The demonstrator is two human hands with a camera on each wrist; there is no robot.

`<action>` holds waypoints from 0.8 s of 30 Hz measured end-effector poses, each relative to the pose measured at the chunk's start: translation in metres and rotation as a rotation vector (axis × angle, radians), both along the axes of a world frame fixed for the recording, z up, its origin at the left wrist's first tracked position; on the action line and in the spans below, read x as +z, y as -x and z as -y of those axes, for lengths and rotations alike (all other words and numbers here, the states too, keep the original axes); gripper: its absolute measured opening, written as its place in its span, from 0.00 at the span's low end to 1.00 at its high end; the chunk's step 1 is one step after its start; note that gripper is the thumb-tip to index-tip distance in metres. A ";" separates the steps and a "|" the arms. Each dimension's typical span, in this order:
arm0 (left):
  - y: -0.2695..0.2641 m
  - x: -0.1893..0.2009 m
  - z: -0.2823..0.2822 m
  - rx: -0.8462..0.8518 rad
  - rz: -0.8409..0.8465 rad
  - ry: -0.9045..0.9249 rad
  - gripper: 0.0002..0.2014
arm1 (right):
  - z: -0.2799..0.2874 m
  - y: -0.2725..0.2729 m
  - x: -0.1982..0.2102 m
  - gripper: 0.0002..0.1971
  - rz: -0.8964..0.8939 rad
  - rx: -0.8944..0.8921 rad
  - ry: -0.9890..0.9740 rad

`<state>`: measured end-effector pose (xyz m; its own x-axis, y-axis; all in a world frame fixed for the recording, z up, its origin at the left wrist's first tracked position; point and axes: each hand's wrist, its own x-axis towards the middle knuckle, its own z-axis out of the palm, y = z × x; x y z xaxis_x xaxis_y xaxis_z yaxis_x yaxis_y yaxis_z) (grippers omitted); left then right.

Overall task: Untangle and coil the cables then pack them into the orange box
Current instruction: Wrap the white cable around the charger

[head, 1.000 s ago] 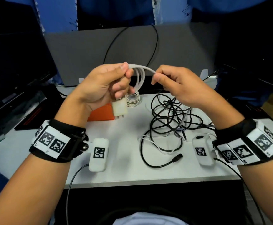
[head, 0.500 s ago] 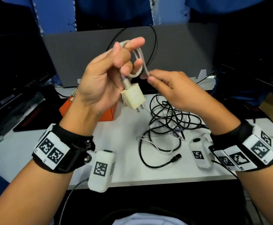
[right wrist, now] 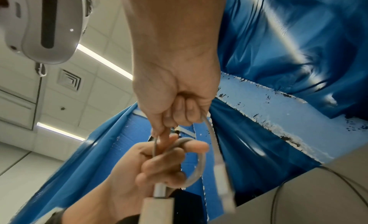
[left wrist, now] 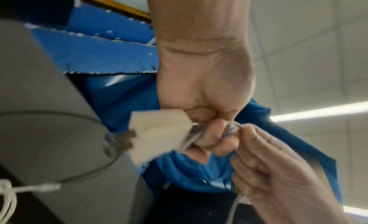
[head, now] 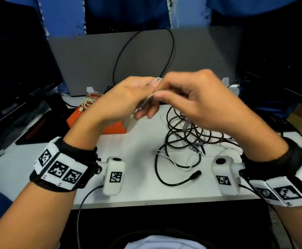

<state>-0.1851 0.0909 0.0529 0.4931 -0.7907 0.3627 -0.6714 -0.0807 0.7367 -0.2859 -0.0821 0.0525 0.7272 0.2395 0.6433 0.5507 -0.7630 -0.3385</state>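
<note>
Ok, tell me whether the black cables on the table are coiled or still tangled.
Still tangled. The black cables lie in a loose, crossing heap on the white table, one plug end trailing free, with thin white leads mixed through them.

Ceiling light strips (right wrist: 103,60) glow overhead and leave glare on the blue plastic sheeting (right wrist: 288,43). The white surface (head: 137,150) is evenly lit, its dark surroundings murky. Both hands smear with motion blur, and straight edges bow toward the frame borders.
</note>
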 end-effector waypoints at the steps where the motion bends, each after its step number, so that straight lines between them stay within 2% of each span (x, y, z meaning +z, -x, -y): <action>1: 0.003 0.002 -0.003 -0.077 -0.107 0.043 0.21 | 0.002 -0.001 0.002 0.10 0.041 0.001 -0.103; 4: 0.007 0.006 -0.006 -0.189 -0.214 0.109 0.25 | 0.006 -0.006 0.003 0.14 0.123 -0.021 -0.337; 6: 0.011 0.007 -0.003 -0.264 -0.259 0.189 0.23 | 0.004 -0.008 0.001 0.12 0.140 -0.043 -0.370; 8: 0.013 0.006 0.001 -0.337 -0.374 0.281 0.22 | 0.003 -0.011 -0.002 0.10 0.127 -0.070 -0.359; 10: 0.015 0.002 0.006 -0.419 -0.508 0.354 0.21 | -0.001 -0.015 -0.007 0.16 0.107 -0.081 -0.397; 13: 0.016 -0.003 0.013 -0.501 -0.645 0.429 0.20 | -0.009 -0.018 -0.015 0.26 -0.047 -0.011 -0.617; 16: 0.015 -0.003 0.016 -0.457 -0.668 0.447 0.19 | -0.016 -0.016 -0.018 0.30 -0.157 -0.006 -0.782; 21: 0.012 0.002 0.012 -0.327 -0.620 0.414 0.18 | -0.024 -0.014 -0.017 0.20 -0.203 0.114 -0.918; 24: 0.014 0.006 0.012 -0.272 -0.602 0.406 0.17 | -0.026 -0.015 -0.019 0.18 -0.269 0.165 -0.990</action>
